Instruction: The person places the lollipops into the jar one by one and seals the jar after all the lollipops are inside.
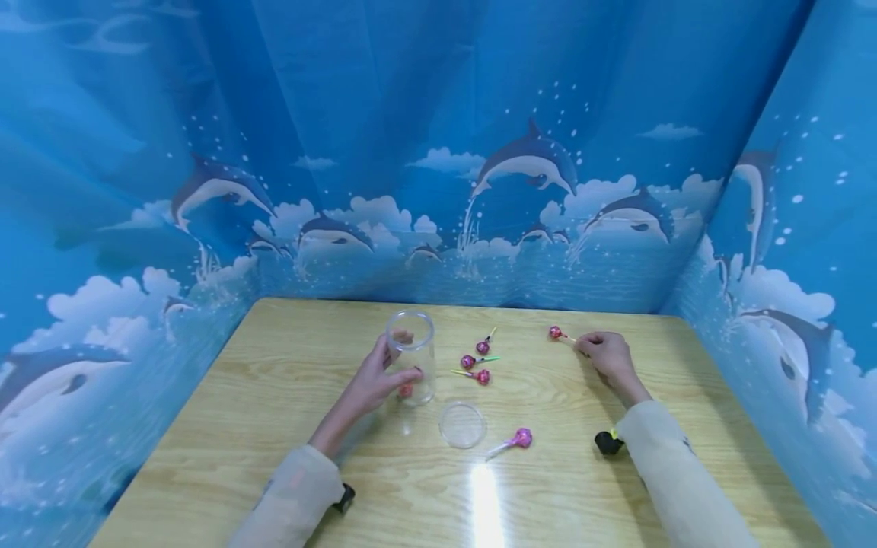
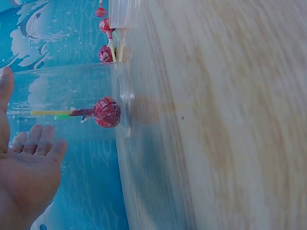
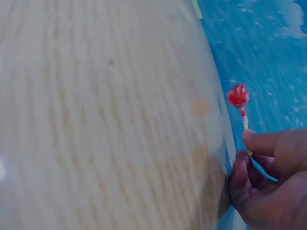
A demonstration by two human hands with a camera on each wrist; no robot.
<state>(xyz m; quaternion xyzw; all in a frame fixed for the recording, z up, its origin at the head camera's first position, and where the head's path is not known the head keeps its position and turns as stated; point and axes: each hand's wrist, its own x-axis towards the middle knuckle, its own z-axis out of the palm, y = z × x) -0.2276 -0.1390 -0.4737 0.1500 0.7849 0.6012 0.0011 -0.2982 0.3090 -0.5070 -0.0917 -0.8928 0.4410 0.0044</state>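
In the head view my left hand (image 1: 370, 384) holds a clear cylindrical jar (image 1: 423, 354) upright on the table, thumb on one side and fingers on the other. The jar's mouth is uncovered. Inside, a red-wrapped lollipop (image 2: 107, 112) stands head down with its yellow stick up; a bit of green shows beside that stick. Over on the right, my right hand (image 1: 608, 355) pinches the stick of another red lollipop (image 3: 238, 96) between thumb and fingers. Its head points left in the head view and lies clear of the fingers.
Three red lollipops, one of them with a green stick (image 1: 468, 361), lie between the hands. A clear round lid (image 1: 462, 425) is nearer me, beside a pink lollipop (image 1: 523, 438). Dolphin-printed curtains (image 1: 438, 190) enclose the wooden table (image 1: 274, 365).
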